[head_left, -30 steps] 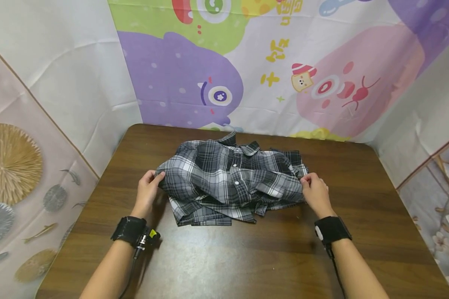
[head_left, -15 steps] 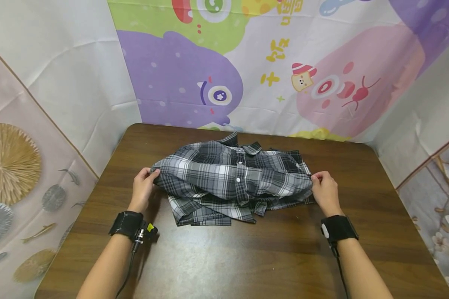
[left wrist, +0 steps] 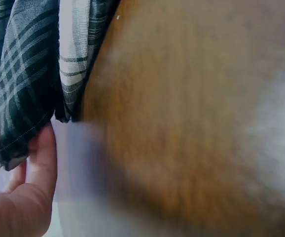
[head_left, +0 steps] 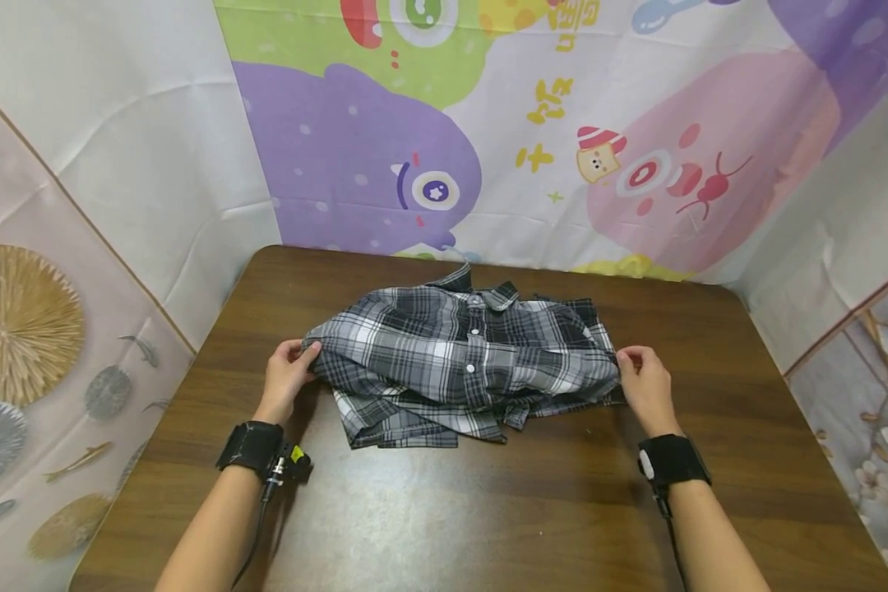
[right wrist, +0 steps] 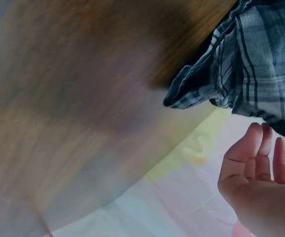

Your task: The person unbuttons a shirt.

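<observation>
A black, grey and white plaid shirt [head_left: 429,345] lies bunched across the table, its collar toward the back wall and two white buttons showing down the front. My left hand [head_left: 287,376] pinches its left edge between thumb and fingers; in the left wrist view the cloth [left wrist: 26,94] hangs from the fingertips. At the opposite edge my right hand [head_left: 645,386] pinches the fabric, and in the right wrist view the fingers curl up at the shirt's corner [right wrist: 266,64], with the thumb mostly out of frame. Layers beneath the raised front stay partly hidden.
The brown wooden table [head_left: 444,510] has rounded back corners. A cartoon-printed cloth [head_left: 518,148] hangs behind it, with pale curtains at both sides. Each wrist wears a black strap [head_left: 673,459] with a cable running back along the forearm.
Both hands moved outward, drawing the shirt's front wider and flatter between them. In the last half second they came down slightly toward the table's front, and the cloth sagged a little.
</observation>
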`<state>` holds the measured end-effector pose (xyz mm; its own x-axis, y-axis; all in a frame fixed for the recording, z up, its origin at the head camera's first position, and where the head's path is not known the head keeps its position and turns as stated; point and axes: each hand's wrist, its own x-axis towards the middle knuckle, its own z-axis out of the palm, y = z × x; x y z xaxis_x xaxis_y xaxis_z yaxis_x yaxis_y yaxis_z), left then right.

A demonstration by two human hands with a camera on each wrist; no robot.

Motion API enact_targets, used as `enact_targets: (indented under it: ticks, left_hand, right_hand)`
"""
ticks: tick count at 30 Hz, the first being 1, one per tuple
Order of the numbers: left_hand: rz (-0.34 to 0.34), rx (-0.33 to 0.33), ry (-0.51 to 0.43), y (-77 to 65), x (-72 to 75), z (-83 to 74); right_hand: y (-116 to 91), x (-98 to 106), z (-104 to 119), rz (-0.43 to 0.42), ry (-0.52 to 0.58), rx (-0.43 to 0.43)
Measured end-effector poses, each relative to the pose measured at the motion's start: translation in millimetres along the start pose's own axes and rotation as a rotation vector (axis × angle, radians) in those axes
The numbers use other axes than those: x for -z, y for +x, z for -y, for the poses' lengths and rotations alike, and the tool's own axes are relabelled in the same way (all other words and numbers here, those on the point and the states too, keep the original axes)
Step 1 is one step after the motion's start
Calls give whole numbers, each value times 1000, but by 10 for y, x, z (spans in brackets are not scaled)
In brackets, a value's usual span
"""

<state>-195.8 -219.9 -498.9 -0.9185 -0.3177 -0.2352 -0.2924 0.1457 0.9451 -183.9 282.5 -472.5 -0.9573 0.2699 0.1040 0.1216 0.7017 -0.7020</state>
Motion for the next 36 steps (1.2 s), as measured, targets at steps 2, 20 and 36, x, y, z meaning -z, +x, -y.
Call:
enact_targets:
  ticks: [2,20,36]
  left_hand:
    - [8,3,-2,-16,11,11]
    - [351,146,50,-325,-15,-4]
    - [-33,-236,254,-209,-51,-95]
  right_hand:
    - [-25,43,-28,18,4,-27]
    - [-235,-111,-237,288,-107,-73]
    - [-125,20,148,-10,68,-116]
